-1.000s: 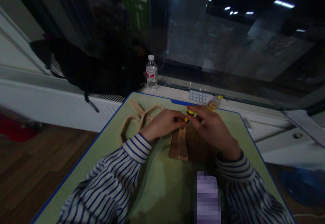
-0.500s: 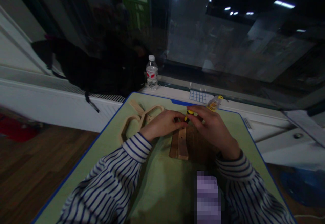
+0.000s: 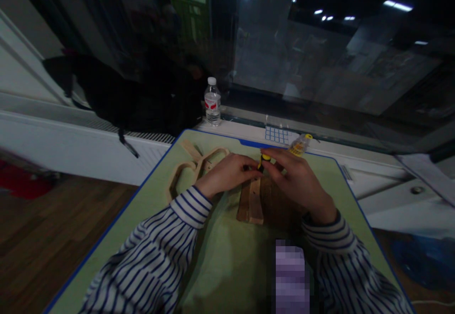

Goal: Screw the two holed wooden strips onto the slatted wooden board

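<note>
Between my hands is a short yellow-and-black tool [image 3: 266, 157], which looks like a stubby screwdriver. My right hand [image 3: 300, 181] pinches its yellow top between thumb and fingers. From the left, my left hand [image 3: 229, 174] closes its fingertips around the lower, darker part; what lies between those fingers is partly hidden. Just below the fingertips, a wooden strip [image 3: 256, 205] with small holes rests on a brown wooden board [image 3: 275, 207]. To the left of my left hand lie pale, loop-shaped wooden frames [image 3: 174, 176], partly covered by the hand.
The green table [image 3: 220, 257] has a blue edge. On the sill behind stand a water bottle [image 3: 212, 103] and a clear bag with yellow contents [image 3: 299, 145]. A black bag [image 3: 117, 96] lies at the left, and a pixelated purple patch [image 3: 291, 276] is in front.
The yellow-and-black tool has turned slightly between my fingers. Both hands stay in nearly the same place, and the wooden pieces have not moved.
</note>
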The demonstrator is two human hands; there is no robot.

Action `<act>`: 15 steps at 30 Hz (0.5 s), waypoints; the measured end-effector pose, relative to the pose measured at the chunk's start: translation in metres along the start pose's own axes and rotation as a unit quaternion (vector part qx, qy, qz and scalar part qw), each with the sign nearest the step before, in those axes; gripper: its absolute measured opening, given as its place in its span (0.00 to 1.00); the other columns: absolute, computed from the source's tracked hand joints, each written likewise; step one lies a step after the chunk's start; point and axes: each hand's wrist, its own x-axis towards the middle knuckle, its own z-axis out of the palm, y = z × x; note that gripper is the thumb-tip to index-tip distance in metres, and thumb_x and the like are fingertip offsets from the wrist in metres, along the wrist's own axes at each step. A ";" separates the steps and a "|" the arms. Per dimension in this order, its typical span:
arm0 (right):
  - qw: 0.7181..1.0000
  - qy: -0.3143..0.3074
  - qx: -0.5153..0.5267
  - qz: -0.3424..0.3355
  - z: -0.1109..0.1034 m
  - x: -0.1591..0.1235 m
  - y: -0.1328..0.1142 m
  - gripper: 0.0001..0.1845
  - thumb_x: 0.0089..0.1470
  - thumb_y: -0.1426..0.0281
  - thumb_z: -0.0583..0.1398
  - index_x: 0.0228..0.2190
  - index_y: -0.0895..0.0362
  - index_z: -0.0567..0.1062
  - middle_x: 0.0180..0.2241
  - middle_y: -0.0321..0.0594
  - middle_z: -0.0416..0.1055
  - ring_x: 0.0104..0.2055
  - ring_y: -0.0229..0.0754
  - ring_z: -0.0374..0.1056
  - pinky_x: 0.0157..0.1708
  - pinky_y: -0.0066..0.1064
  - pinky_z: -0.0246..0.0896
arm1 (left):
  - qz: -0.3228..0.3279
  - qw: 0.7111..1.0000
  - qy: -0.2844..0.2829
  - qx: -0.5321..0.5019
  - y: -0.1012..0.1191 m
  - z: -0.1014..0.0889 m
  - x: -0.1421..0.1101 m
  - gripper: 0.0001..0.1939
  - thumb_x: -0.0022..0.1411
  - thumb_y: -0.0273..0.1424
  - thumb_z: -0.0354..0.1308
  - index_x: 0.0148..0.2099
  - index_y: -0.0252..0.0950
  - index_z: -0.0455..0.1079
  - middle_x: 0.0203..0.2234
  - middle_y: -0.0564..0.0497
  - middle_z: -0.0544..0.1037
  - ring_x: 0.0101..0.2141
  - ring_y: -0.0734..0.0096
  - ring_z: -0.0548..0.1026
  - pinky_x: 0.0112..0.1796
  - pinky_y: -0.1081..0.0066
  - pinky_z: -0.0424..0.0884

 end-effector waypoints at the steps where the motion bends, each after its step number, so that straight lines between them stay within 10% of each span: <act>1: 1.000 0.004 -0.001 -0.001 0.000 0.000 0.000 0.16 0.60 0.69 0.56 0.49 0.57 0.71 0.46 0.44 0.75 0.40 0.41 0.74 0.43 0.37 0.72 | 0.001 1.000 -0.004 -0.002 0.000 0.000 0.000 0.13 0.63 0.38 0.55 0.43 0.37 0.77 0.31 0.51 0.81 0.30 0.71 0.75 0.31 0.75 0.62; 15: 1.000 -0.002 0.002 0.014 -0.001 0.000 -0.002 0.19 0.59 0.69 0.57 0.52 0.58 0.69 0.47 0.46 0.74 0.41 0.42 0.74 0.43 0.37 0.71 | -0.014 1.000 0.008 0.008 0.003 -0.001 -0.001 0.15 0.62 0.40 0.57 0.42 0.35 0.77 0.30 0.51 0.81 0.30 0.71 0.74 0.31 0.76 0.63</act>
